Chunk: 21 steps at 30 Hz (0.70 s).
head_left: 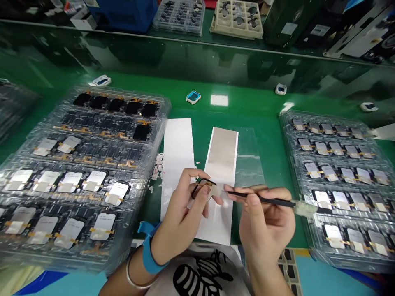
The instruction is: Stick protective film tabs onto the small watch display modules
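Pale zebra-printed shirt (210, 271) is showing at six o'clock. Above, the left hand (182, 213) is pinching in its grip a thin, black-edged part (200, 186); at five o'clock, the right hand (267, 222) is pinching a slim black tool (274, 201). If its tip is slipping, the part may be getting scratched.
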Tool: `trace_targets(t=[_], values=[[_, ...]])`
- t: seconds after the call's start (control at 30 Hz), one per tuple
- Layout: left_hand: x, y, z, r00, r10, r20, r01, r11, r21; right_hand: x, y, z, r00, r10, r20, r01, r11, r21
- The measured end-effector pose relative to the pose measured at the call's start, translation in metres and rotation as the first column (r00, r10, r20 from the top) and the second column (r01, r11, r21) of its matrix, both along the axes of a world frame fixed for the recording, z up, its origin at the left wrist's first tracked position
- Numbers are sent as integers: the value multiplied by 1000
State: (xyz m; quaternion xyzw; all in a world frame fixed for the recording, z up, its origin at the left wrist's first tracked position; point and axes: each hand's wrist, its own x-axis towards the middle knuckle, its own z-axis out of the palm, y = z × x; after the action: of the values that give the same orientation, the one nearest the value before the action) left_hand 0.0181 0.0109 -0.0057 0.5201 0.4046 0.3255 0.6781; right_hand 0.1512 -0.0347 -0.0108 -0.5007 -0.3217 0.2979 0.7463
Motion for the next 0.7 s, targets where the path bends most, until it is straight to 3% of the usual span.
trace_targets(t=[0.2,0.7], values=[[7,-1,0,971,25,239,6,992,-128,-10,4,-7,1000,3,21,-3,1000,25],[12,0,-5,967,28,255,-21,999,-31,-9,6,-9,997,-17,74,15,1000,28]])
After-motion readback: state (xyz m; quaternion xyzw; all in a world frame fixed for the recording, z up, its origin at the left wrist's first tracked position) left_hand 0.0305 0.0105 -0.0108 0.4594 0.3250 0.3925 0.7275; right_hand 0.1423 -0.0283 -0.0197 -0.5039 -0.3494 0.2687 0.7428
